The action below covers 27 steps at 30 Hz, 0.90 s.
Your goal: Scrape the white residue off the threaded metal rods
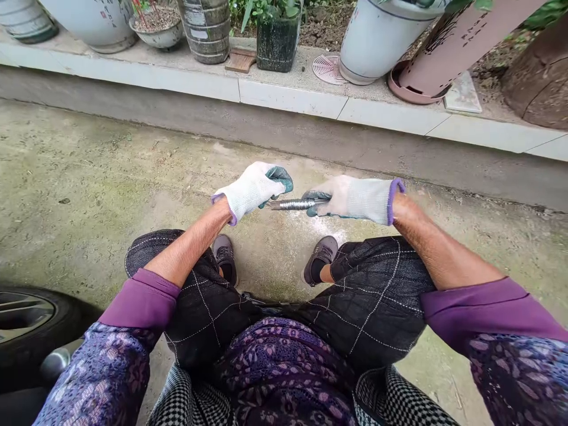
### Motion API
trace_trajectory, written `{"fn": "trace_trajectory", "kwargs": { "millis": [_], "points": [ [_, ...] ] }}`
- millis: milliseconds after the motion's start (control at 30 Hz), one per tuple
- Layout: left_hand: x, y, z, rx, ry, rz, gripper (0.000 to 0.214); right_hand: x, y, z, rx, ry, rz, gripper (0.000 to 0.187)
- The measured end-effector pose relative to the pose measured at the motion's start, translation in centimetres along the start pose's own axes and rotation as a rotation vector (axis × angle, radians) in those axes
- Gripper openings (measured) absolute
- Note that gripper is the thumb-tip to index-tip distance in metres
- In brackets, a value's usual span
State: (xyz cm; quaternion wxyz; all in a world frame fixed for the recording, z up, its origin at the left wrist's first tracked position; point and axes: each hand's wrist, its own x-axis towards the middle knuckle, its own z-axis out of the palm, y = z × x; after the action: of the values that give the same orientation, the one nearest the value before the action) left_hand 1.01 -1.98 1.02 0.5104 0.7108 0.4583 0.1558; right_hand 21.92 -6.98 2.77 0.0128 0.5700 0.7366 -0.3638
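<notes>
My right hand [341,195], in a white work glove with a dark green palm, is closed around one end of a short metal rod [295,205]. The rod lies level between my hands. Its middle is shiny and ridged, like wound wire or a thread, and the left tip is duller and narrows. My left hand [268,182], gloved the same way, has its fingers curled together just above that left tip. Whatever those fingers grip is hidden, and I cannot tell whether they touch the rod.
Below my hands is a concrete floor [133,160] with a whitish powdery patch [322,226]. Ahead runs a low tiled ledge [288,97] bearing several plant pots, among them a white pot [373,44] and a tall pink pot [461,50]. A vehicle wheel [39,325] stands close on my left.
</notes>
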Motion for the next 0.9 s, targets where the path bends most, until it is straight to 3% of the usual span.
{"fn": "trace_trajectory", "kwargs": {
  "millis": [100, 267, 367, 467, 667, 900],
  "points": [
    [-0.1, 0.5, 0.4, -0.027, 0.016, 0.007, 0.014, 0.6, 0.5, -0.2, -0.170, 0.069, 0.057, 0.021],
    [-0.3, 0.6, 0.7, -0.113, -0.023, 0.013, 0.013, 0.5, 0.9, -1.0, -0.224, 0.247, 0.121, 0.032],
    [-0.3, 0.2, 0.7, -0.184, -0.037, 0.004, 0.015, 0.3, 0.2, -1.2, -0.191, 0.332, 0.121, 0.034],
    [-0.2, -0.2, 0.5, -0.273, -0.057, 0.016, 0.017, -0.2, -0.9, -1.3, -0.020, 0.393, 0.067, 0.029],
    [0.1, -0.4, -0.1, -0.311, 0.009, 0.062, 0.017, -1.2, -1.9, -0.9, 0.456, 0.290, 0.005, 0.033],
    [-0.2, 0.0, -0.4, -0.222, 0.072, 0.048, 0.008, -1.9, -1.7, -0.9, 0.499, 0.181, -0.052, 0.042]
  ]
}}
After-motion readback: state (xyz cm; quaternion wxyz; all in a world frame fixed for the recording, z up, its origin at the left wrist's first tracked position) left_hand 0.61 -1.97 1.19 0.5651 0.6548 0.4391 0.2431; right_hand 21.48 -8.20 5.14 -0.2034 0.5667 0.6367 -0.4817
